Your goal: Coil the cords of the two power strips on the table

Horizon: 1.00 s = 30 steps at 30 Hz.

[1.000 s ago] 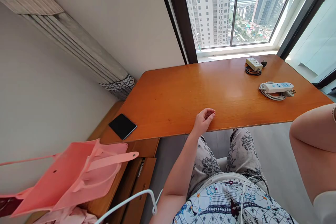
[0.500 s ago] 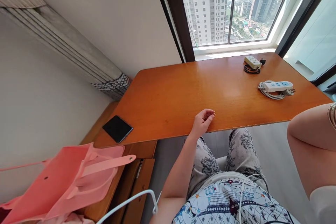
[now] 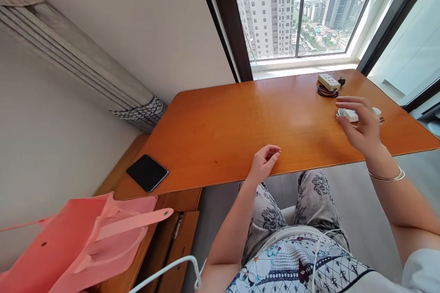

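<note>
My left hand (image 3: pixel 264 161) rests at the near edge of the table, fingers loosely curled together and nothing visible in them. Above the right part of the table, my right hand (image 3: pixel 365 126) is open, its thumb and fingers apart. It partly covers a white power strip (image 3: pixel 351 115) with its cable coiled beside it; whether they touch I cannot tell. Behind that hand lies a cream power strip (image 3: pixel 329 82) with a coiled black cable (image 3: pixel 327 93) and a black plug.
The orange-brown wooden table (image 3: pixel 220 132) stands below a window (image 3: pixel 268 20). A black tablet or phone (image 3: pixel 147 172) lies at its left corner. A pink bag (image 3: pixel 79 233) gapes open at lower left, near a white curved tube (image 3: pixel 172 265).
My right hand has come in from the right edge and now hovers over the white power strip with fingers apart. My left hand stays at the table edge. The view has shifted slightly.
</note>
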{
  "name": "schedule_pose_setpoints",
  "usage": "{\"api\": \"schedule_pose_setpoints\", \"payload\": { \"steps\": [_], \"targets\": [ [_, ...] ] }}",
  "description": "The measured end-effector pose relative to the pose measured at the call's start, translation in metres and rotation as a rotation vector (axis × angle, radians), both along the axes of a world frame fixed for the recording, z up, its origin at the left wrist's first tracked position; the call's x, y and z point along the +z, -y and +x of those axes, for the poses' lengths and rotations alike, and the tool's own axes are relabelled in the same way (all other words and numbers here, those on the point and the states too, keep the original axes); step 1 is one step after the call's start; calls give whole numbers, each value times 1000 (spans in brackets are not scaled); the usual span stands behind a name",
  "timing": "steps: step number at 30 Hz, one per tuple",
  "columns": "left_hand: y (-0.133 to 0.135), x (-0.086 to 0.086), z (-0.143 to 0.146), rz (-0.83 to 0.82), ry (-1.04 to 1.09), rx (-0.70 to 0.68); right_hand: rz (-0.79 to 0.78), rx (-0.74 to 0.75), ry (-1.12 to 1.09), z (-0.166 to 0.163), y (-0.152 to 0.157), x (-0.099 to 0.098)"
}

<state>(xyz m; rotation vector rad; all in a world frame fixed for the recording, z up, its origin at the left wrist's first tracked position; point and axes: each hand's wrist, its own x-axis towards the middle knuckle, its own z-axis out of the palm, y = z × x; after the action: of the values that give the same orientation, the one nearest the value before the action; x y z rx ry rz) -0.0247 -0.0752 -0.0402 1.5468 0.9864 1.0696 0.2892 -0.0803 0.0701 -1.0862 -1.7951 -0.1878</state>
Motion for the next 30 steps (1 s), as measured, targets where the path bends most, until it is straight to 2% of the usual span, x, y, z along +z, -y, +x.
{"api": "schedule_pose_setpoints", "payload": {
  "steps": [3,6,9,12,17,22,26,30],
  "targets": [
    [2,2,-1,3,-41,-19,-151,-204,223,16,10,-41],
    [3,3,-2,7,-60,-30,-254,-434,258,45,16,-74],
    [3,2,-2,11,-62,-30,-365,-605,300,69,17,-89],
    [2,1,-1,12,-53,-21,-488,-680,385,79,13,-94],
    [1,0,0,2,-32,-11,-579,-722,448,78,0,-99],
    [0,0,0,4,-28,-9,-615,-754,422,72,-15,-96],
    [-1,-2,1,6,-24,-5,-503,-554,240,57,-20,-92],
    [0,0,0,12,-41,-6,-358,-319,-6,24,-17,-89]
  ]
}}
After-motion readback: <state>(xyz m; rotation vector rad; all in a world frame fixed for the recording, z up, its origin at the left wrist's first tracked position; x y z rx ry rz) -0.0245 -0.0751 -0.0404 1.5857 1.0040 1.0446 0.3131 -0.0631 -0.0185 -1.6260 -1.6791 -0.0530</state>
